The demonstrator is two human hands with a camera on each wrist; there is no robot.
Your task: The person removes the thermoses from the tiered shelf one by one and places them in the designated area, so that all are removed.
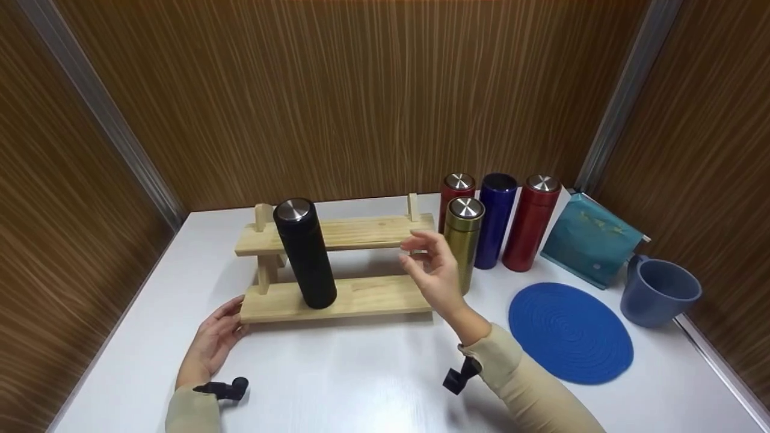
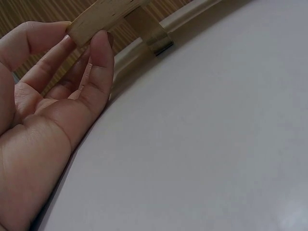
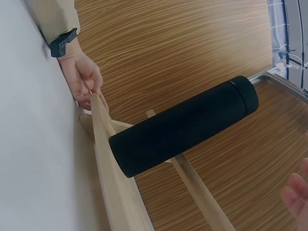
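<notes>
The left hand (image 1: 212, 344) pinches the corner of the pale wooden rack (image 1: 337, 297); the right hand (image 1: 434, 273) hovers open, its grip empty. The tall, smooth black flask (image 1: 305, 254) stands on the lower plank. Any jolt to the rack could likely topple the narrow cylinder onto the glossy white surface (image 1: 361, 373).

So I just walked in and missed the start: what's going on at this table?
A person steadies a wooden two-tier rack, the left hand pinching the lower shelf's left end. A black flask stands upright on that shelf. The right hand hovers open, holding nothing, between the rack and a gold flask standing on the table.
</notes>
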